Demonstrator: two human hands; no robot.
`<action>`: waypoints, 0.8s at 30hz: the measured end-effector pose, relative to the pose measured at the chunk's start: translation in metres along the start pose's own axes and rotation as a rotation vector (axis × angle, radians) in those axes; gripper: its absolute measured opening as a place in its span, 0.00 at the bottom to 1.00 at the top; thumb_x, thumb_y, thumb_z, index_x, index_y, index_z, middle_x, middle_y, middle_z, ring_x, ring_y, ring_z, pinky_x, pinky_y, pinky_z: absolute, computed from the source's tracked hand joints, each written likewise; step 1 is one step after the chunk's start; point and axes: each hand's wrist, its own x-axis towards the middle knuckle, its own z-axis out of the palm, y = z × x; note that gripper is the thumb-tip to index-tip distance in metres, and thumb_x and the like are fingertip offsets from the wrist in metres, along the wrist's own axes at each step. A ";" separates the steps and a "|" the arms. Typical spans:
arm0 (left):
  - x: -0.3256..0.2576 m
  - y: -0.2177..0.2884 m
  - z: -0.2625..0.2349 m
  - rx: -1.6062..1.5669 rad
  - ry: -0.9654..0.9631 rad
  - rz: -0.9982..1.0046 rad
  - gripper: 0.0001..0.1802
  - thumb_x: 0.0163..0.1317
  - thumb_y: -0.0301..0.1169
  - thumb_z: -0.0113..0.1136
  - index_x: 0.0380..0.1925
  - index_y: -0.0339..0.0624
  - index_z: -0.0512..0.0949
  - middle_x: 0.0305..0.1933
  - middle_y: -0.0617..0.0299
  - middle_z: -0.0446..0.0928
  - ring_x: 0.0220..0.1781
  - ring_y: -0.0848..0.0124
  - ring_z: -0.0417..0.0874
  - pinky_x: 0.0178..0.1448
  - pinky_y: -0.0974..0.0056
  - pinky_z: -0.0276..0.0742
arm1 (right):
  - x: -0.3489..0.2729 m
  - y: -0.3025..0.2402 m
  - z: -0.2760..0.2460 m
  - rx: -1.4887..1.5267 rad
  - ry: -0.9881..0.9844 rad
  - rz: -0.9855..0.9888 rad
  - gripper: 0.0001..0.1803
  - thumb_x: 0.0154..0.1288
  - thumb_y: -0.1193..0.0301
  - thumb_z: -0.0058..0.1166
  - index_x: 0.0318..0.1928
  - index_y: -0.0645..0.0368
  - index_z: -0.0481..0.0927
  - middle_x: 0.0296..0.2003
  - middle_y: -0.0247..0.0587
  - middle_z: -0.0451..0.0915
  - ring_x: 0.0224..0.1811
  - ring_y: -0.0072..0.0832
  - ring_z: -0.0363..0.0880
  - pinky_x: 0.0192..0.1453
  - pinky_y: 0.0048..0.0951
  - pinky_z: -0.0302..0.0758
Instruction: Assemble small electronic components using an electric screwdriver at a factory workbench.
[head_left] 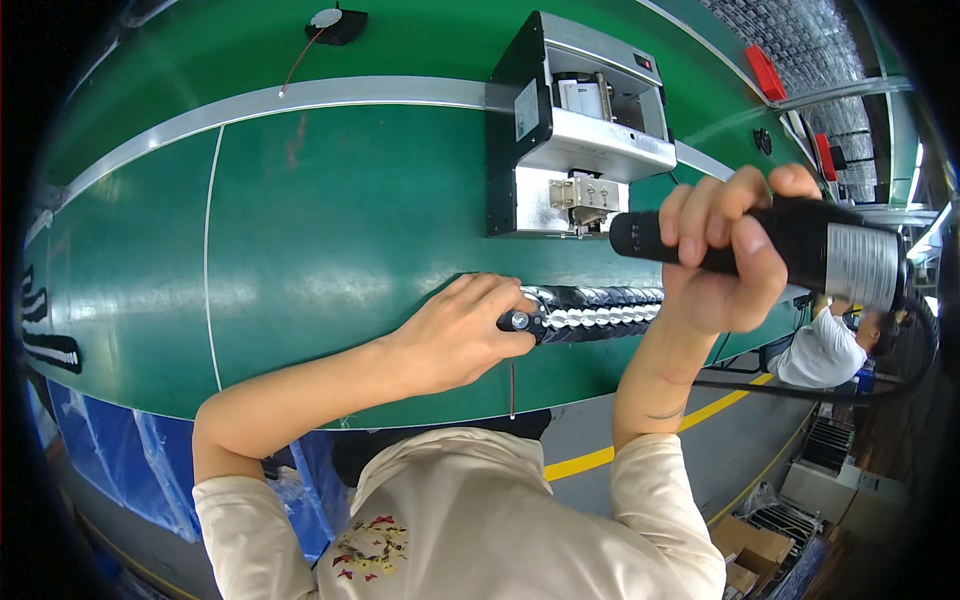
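Observation:
My right hand (735, 245) is wrapped around a black corded electric screwdriver (862, 262), raised above the bench and lying roughly level. A silver band circles its right part, and no bit shows at its left end. On the bench below, my left hand (465, 330) grips the left end of a long black part with a row of white ribbed segments (605, 316). Its fingertips rest by a small round black knob (517, 320) at that end. My right hand and forearm cover the part's right end. A thin red wire (513, 390) hangs toward the near edge beside my left hand.
A metal bench machine (595, 130) stands behind the part. Black-and-white strips (50, 345) lie at the far left, and a black piece with a red wire (340, 25) at the back. The screwdriver's black cable (860, 395) loops at right. A co-worker (822, 350) sits beyond.

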 end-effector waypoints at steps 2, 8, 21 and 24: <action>0.002 0.000 0.000 -0.011 -0.003 0.009 0.08 0.52 0.28 0.66 0.34 0.48 0.83 0.48 0.59 0.73 0.57 0.56 0.75 0.54 0.54 0.73 | 0.005 0.002 -0.003 -0.025 0.039 0.017 0.23 0.55 0.79 0.48 0.53 0.60 0.65 0.21 0.39 0.69 0.14 0.25 0.66 0.22 0.32 0.72; 0.001 0.000 -0.002 -0.025 -0.013 -0.002 0.08 0.52 0.28 0.65 0.34 0.48 0.83 0.48 0.58 0.73 0.57 0.55 0.75 0.54 0.54 0.73 | 0.003 0.012 0.000 -0.162 0.027 0.081 0.22 0.55 0.74 0.44 0.53 0.58 0.68 0.22 0.37 0.65 0.15 0.23 0.62 0.24 0.31 0.67; 0.003 0.001 -0.004 -0.022 -0.019 0.010 0.10 0.51 0.27 0.66 0.35 0.47 0.83 0.49 0.57 0.73 0.57 0.55 0.75 0.55 0.54 0.73 | 0.015 0.011 -0.004 -0.056 0.030 0.057 0.22 0.54 0.79 0.46 0.52 0.63 0.65 0.21 0.40 0.70 0.14 0.26 0.66 0.23 0.32 0.72; 0.003 0.002 -0.005 -0.021 -0.023 0.002 0.09 0.51 0.27 0.66 0.35 0.47 0.83 0.49 0.57 0.73 0.57 0.55 0.75 0.55 0.54 0.73 | 0.012 0.014 -0.002 -0.048 0.069 0.117 0.21 0.53 0.80 0.47 0.51 0.64 0.65 0.20 0.40 0.70 0.14 0.26 0.66 0.23 0.33 0.72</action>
